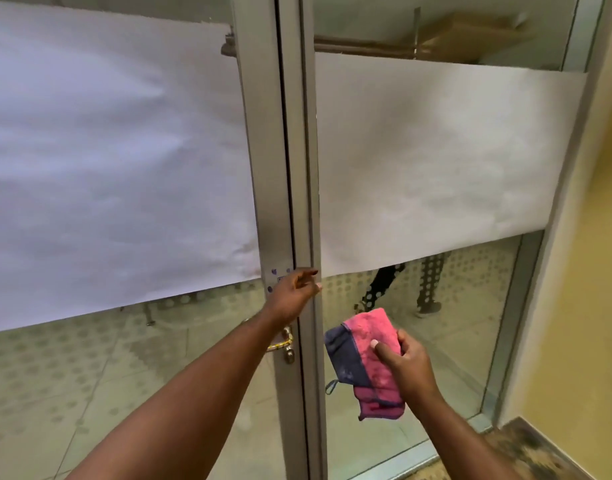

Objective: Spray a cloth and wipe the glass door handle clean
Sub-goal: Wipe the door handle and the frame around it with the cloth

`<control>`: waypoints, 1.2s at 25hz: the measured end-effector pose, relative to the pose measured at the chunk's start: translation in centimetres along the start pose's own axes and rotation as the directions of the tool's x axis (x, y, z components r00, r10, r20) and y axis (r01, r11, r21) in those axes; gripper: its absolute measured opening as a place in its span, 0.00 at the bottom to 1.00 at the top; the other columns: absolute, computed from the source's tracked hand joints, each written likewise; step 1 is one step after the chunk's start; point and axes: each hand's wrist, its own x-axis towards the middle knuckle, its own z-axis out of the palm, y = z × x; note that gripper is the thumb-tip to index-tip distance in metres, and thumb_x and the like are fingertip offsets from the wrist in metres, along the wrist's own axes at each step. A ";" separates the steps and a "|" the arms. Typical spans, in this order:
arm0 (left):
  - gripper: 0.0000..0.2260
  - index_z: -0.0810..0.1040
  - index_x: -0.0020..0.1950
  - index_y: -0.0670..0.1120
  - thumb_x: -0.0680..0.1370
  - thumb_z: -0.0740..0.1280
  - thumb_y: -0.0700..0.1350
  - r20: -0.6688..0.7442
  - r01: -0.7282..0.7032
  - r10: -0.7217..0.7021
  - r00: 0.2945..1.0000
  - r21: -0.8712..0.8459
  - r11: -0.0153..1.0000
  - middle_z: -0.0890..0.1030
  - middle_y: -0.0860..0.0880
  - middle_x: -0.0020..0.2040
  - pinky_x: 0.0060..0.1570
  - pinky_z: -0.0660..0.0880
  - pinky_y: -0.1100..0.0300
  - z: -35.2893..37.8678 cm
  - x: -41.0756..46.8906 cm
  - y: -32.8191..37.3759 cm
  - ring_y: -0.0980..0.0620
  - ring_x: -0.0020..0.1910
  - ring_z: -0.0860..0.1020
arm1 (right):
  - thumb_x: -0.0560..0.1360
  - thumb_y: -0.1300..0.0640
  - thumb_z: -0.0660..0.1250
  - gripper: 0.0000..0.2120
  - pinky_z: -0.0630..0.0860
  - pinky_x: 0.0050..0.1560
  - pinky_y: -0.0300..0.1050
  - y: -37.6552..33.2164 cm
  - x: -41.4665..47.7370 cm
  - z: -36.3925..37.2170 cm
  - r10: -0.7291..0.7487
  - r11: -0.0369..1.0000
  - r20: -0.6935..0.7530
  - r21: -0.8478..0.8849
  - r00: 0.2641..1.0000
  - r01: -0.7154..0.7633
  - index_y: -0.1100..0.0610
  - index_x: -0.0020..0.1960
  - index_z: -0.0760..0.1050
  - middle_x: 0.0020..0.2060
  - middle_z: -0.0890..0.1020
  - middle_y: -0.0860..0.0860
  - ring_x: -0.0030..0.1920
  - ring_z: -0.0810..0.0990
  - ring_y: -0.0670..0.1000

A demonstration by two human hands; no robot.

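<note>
Two glass doors meet at grey metal stiles (299, 168) in the middle of the view. My left hand (292, 292) reaches to the seam, with its fingers and thumb closed on the raised vertical edge of the right-hand stile (309, 202). My right hand (406, 365) is lower and to the right, in front of the right door's glass. It holds a folded pink and navy cloth (363, 362), thumb pressed on its front. No spray bottle is in view. Just below my left wrist, a padlock (289, 353) with a yellow cord hangs on the left stile.
White paper sheets (436, 161) cover the middle of both panes. Through the lower glass I see a tiled floor and a person's legs (384, 285) on the far side. A yellow wall (595, 271) and a dark mat (536, 448) lie to the right.
</note>
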 end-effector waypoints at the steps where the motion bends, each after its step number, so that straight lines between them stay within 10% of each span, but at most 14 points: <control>1: 0.20 0.74 0.74 0.52 0.82 0.69 0.51 -0.040 -0.023 0.025 0.999 0.050 0.998 0.78 0.47 0.70 0.64 0.73 0.55 -1.1 1.1 -0.6 0.47 0.71 0.75 | 0.75 0.60 0.76 0.04 0.78 0.35 0.40 -0.2 1.2 1.3 -0.008 1.000 -0.005 0.012 1.000 0.008 0.57 0.47 0.81 0.38 0.86 0.51 0.35 0.82 0.45; 6: 0.25 0.60 0.82 0.59 0.85 0.59 0.59 -0.185 -0.131 0.260 0.948 0.517 0.846 0.59 0.55 0.84 0.73 0.62 0.53 -6.3 5.5 -2.4 0.53 0.82 0.59 | 0.76 0.54 0.76 0.08 0.75 0.28 0.35 -1.4 5.6 6.1 -0.015 0.998 -0.031 0.058 0.999 0.016 0.56 0.44 0.80 0.34 0.86 0.47 0.31 0.83 0.42; 12: 0.30 0.41 0.85 0.50 0.86 0.48 0.56 -0.005 -0.153 0.519 0.855 0.953 0.260 0.40 0.48 0.86 0.82 0.41 0.51 -11.3 10.5 -2.2 0.51 0.83 0.36 | 0.77 0.51 0.74 0.05 0.82 0.35 0.45 -3.1 9.8 9.3 -0.073 0.997 -0.023 0.018 0.997 0.074 0.50 0.47 0.79 0.38 0.85 0.50 0.37 0.85 0.49; 15: 0.30 0.41 0.85 0.49 0.87 0.49 0.55 0.092 -0.162 0.566 0.819 0.984 0.075 0.41 0.45 0.85 0.82 0.40 0.47 -13.1 12.9 -2.4 0.47 0.84 0.38 | 0.78 0.51 0.72 0.05 0.73 0.33 0.32 -3.2 11.4 10.6 -0.171 0.982 -0.108 -0.104 0.979 0.160 0.46 0.47 0.77 0.38 0.81 0.46 0.36 0.80 0.44; 23: 0.29 0.50 0.85 0.43 0.87 0.50 0.55 0.175 -0.152 0.645 0.744 0.984 -0.091 0.46 0.42 0.86 0.82 0.37 0.48 -14.1 17.5 -4.0 0.45 0.85 0.43 | 0.74 0.49 0.70 0.17 0.71 0.38 0.30 -2.6 15.9 15.0 -0.279 0.960 -0.336 -0.089 0.899 0.265 0.50 0.62 0.73 0.50 0.76 0.45 0.42 0.78 0.41; 28: 0.30 0.50 0.85 0.42 0.87 0.49 0.56 0.197 -0.148 0.679 0.708 0.980 -0.130 0.48 0.41 0.86 0.82 0.39 0.47 -14.5 18.5 -5.2 0.44 0.85 0.44 | 0.75 0.53 0.72 0.21 0.76 0.42 0.28 -1.2 17.0 22.2 -0.331 0.936 -0.154 -0.178 0.931 0.303 0.45 0.66 0.70 0.54 0.73 0.40 0.49 0.77 0.39; 30: 0.29 0.51 0.85 0.41 0.87 0.50 0.55 0.222 -0.174 0.695 0.684 0.975 -0.141 0.50 0.40 0.85 0.82 0.42 0.47 -14.8 18.7 -5.2 0.43 0.85 0.45 | 0.76 0.49 0.70 0.21 0.83 0.50 0.42 -0.5 16.9 24.3 -0.339 0.925 -0.067 -0.203 0.938 0.320 0.46 0.67 0.70 0.59 0.76 0.44 0.56 0.78 0.45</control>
